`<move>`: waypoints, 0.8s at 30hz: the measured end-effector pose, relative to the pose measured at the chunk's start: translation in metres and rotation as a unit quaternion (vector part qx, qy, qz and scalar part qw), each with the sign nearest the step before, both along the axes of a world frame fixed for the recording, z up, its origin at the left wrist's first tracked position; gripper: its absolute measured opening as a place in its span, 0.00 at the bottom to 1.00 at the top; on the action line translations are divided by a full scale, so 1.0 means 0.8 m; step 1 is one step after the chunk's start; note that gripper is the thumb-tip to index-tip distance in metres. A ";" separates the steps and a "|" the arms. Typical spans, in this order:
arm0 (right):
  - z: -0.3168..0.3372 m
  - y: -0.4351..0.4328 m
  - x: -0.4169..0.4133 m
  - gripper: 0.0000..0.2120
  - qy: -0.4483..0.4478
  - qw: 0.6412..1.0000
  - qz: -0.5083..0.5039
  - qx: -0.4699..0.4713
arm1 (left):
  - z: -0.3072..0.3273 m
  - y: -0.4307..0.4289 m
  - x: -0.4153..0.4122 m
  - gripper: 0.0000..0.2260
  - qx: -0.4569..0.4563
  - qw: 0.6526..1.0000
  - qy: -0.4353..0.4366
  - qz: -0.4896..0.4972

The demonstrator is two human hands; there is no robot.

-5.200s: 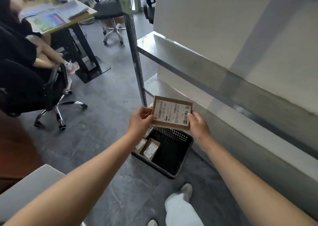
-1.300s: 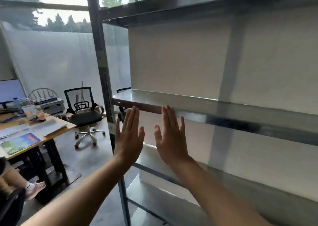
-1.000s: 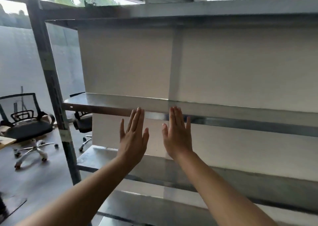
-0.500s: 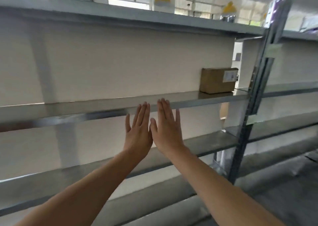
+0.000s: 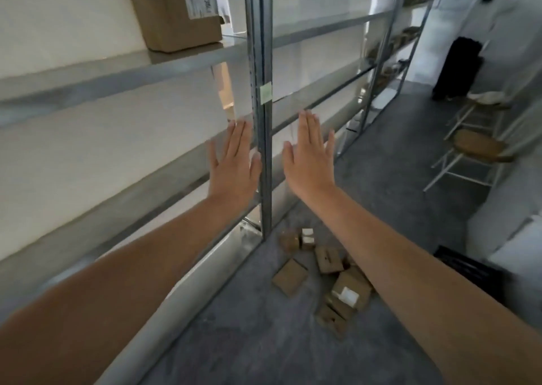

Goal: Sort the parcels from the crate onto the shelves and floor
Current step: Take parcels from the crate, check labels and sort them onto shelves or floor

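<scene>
Both my hands are raised flat in front of me with straight fingers, holding nothing. My left hand (image 5: 233, 161) is just left of the grey upright post (image 5: 259, 61); my right hand (image 5: 311, 155) is just right of it. A brown cardboard parcel (image 5: 176, 12) with a white label stands on the upper metal shelf (image 5: 88, 73) at the top left. Several small brown parcels (image 5: 331, 279) lie scattered on the grey floor below my right forearm. The black crate (image 5: 472, 270) shows partly at the right, behind my right arm.
Metal shelving (image 5: 337, 70) runs on to the right with some goods on its far bays. A wooden stool (image 5: 475, 150) with metal legs stands at the right, and a dark garment (image 5: 457, 67) hangs beyond it. Grey floor (image 5: 396, 164) stretches along the shelves.
My view has swung right and down along the shelving: the shelf parcel is now at the top left and the floor parcels have come into sight. My hands stay flat and have moved apart.
</scene>
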State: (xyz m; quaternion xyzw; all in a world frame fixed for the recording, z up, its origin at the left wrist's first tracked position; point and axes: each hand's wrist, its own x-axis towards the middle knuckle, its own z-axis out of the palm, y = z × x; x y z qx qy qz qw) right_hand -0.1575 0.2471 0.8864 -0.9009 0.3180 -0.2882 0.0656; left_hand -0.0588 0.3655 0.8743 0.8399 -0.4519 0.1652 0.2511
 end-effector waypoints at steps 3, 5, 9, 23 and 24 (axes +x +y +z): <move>-0.031 -0.040 -0.019 0.30 0.029 0.999 -0.040 -0.001 | -0.025 -0.046 0.013 0.26 0.012 0.999 0.009 -0.039; -0.049 -0.066 -0.027 0.30 0.050 0.996 -0.073 0.010 | -0.038 -0.079 0.023 0.26 0.023 0.998 0.032 -0.057; -0.071 -0.120 -0.030 0.30 0.089 0.985 -0.141 0.033 | -0.061 -0.143 0.048 0.27 0.028 0.993 0.055 -0.100; -0.161 -0.230 -0.024 0.30 0.155 0.929 -0.306 0.139 | -0.154 -0.325 0.118 0.27 0.128 0.961 0.081 -0.232; -0.170 -0.236 -0.032 0.30 0.158 0.924 -0.316 0.146 | -0.163 -0.334 0.113 0.27 0.136 0.959 0.087 -0.233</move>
